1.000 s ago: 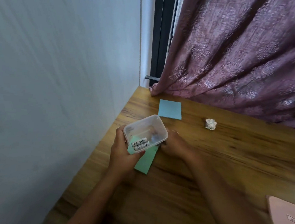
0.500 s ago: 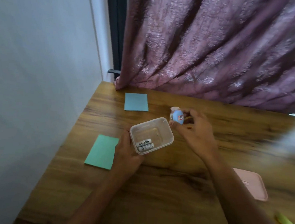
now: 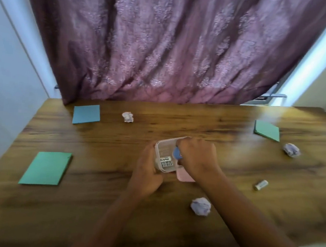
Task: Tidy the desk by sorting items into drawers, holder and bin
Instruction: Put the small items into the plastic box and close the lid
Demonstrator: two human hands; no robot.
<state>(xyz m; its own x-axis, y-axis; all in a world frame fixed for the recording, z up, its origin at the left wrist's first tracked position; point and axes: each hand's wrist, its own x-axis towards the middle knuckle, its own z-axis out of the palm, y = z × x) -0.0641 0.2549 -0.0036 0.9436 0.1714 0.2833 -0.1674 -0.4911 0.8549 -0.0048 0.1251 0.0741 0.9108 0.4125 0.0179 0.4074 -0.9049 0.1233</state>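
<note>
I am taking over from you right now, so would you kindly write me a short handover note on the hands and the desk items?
Left hand grips the clear plastic container. Right hand holds a small blue item at the container's mouth.
Done: labelled batteries lie in the container.
Left on the desk: a loose battery; crumpled paper balls at the back, right and front; a blue note pad; green note pads at the left and right; and the pink lid beneath the container.
</note>
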